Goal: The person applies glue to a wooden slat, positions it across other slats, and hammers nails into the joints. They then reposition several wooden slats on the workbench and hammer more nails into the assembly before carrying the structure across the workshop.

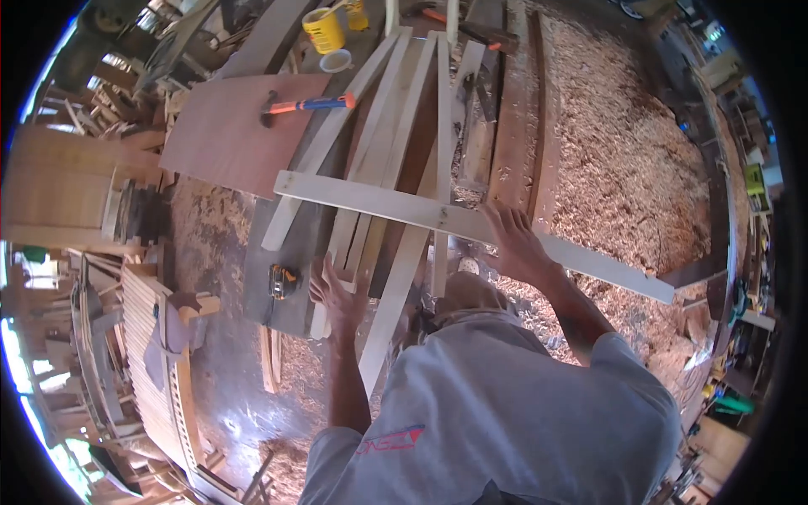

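Note:
A long pale wooden board [370,200] lies crosswise over several lengthwise planks [396,126]. My right hand [515,246] is closed on this crosswise board right of its middle, fingers over its far edge and thumb by the near one. Closer to my body, my left hand [338,293] is around the near part of a lengthwise wooden plank [321,321], with fingers on one side and thumb on the other. Part of that plank is hidden under the hand. Left of this hand, a drill-like power tool [283,281] rests on the dark work surface.
A claw hammer [310,104] with an orange and blue handle lies on a brown sheet [240,130] at upper left. Behind it stands a yellow tub [324,32] beside a white lid [335,61]. Wood shavings [623,143] cover the right side. Slatted wood [156,362] stands at left.

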`<action>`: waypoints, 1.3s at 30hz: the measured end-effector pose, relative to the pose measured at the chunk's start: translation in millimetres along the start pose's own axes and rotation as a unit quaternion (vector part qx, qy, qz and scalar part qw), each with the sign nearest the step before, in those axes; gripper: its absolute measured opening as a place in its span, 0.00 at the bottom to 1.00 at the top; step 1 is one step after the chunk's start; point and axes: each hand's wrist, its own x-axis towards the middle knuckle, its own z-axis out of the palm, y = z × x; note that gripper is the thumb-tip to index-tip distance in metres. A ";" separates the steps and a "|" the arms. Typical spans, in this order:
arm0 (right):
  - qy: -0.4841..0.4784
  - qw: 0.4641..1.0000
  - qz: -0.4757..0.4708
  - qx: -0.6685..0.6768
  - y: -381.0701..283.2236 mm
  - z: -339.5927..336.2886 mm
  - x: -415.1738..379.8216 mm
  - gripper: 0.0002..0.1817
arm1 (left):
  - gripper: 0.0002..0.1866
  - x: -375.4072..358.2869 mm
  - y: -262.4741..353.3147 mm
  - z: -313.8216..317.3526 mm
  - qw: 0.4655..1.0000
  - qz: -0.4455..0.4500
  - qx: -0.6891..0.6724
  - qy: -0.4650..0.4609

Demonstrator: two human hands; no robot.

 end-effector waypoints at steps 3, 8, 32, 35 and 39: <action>0.046 0.991 -0.027 0.126 -13.0 -12.2 -30.2 0.30 | 0.32 34.1 50.0 -7.2 0.985 0.146 -0.079 0.034; -0.094 0.970 0.080 0.208 -18.8 37.9 -129.3 0.28 | 0.19 125.7 112.7 47.5 0.924 0.318 -0.211 -0.024; 0.131 0.298 0.805 0.495 -272.6 211.2 -707.0 0.12 | 0.34 246.1 122.5 130.0 0.824 0.287 0.078 -0.483; 0.102 0.490 0.770 0.396 -294.2 274.4 -812.7 0.09 | 0.30 229.5 118.8 142.5 0.837 0.343 0.267 -0.333; -0.268 0.681 0.661 0.164 -308.5 190.0 -836.8 0.08 | 0.32 149.1 143.4 140.2 0.904 0.199 0.321 -0.200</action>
